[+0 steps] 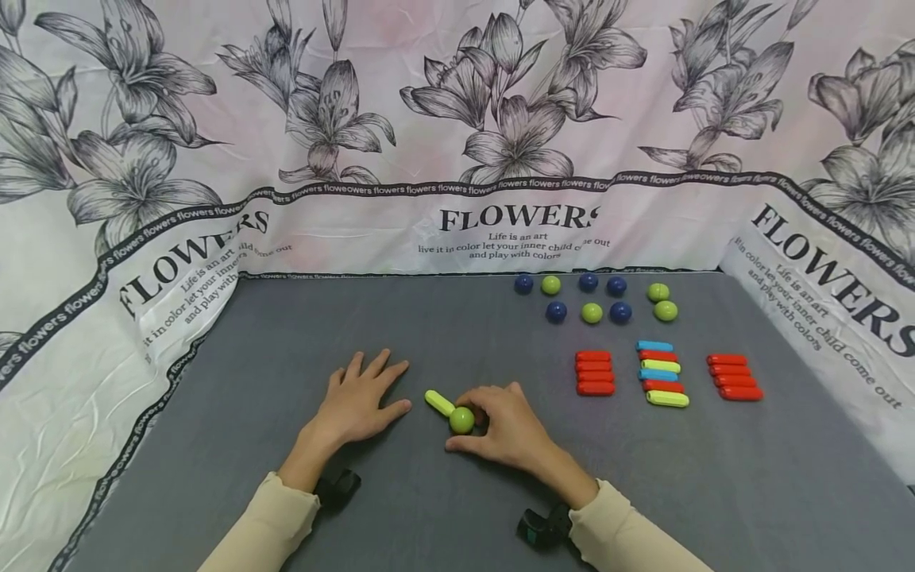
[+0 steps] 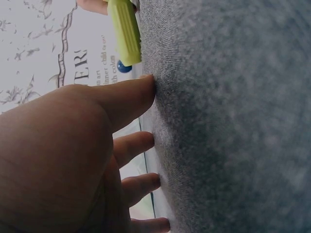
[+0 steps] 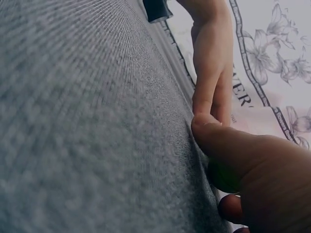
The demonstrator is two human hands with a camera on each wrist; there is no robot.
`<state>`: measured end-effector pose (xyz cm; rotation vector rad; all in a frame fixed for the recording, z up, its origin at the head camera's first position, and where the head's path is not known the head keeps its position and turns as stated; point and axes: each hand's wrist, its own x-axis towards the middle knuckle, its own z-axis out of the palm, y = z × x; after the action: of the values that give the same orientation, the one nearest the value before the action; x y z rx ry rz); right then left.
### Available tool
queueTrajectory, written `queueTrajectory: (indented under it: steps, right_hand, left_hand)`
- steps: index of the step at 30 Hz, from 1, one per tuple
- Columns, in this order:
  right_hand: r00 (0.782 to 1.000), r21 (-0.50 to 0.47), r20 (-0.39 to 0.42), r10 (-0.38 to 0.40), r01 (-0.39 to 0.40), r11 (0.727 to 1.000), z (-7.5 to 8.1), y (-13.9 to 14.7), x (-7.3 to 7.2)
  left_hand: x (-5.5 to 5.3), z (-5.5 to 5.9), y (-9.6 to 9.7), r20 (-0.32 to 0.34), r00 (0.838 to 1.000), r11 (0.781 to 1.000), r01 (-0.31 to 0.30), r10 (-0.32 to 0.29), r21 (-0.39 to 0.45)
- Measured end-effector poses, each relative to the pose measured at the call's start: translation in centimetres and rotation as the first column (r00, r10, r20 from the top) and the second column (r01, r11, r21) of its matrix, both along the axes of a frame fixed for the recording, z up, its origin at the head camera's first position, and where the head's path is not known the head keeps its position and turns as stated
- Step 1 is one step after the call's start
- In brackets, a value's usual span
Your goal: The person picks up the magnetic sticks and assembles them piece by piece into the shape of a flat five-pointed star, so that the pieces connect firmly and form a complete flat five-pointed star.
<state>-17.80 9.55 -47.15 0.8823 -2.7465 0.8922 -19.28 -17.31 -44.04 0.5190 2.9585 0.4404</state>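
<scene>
Right hand — curled round green ball

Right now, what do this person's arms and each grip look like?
The left sleeve and right sleeve are plain cream. A black gadget shows by each wrist: left gadget, right gadget. The left grip and right grip are hands without gloves.

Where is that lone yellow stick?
In the head view, the yellow stick lies between the left hand and right hand, its near end by the green ball.
</scene>
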Motion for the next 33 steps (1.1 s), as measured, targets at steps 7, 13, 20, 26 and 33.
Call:
queueTrajectory:
  steps: [7, 13, 20, 26, 33]
  right_hand:
    - [0.983, -0.121, 0.167, 0.07, -0.05, 0.991, 1.1, 1.2, -0.8]
    - [0.958, -0.265, 0.275, 0.078, -0.002, 0.964, 1.3, 3.3, -1.5]
    - [0.962, -0.331, 0.236, 0.137, -0.053, 0.942, 1.5, 7.3, -1.2]
    - [0.986, -0.359, 0.162, -0.022, 0.08, 0.93, 2.5, 12.2, -1.3]
    - [0.984, -0.219, -0.06, -0.169, 0.152, 0.964, 3.1, 16.9, -1.7]
  left_hand:
    - [-0.1, 0.0, 0.0, 0.007, 1.0, 1.0, -0.003, 0.003, -0.004]
    - [-0.2, 0.0, 0.0, 0.014, 1.0, 1.0, 0.009, -0.009, 0.001]
    - [0.0, -0.4, 0.7, -0.031, 0.985, 0.975, 0.172, -0.169, 0.144]
    - [0.2, -0.9, 1.8, -0.094, 0.949, 0.926, 0.314, -0.301, 0.208]
    - [0.3, -1.1, 1.8, -0.127, 0.952, 0.933, 0.299, -0.278, 0.202]
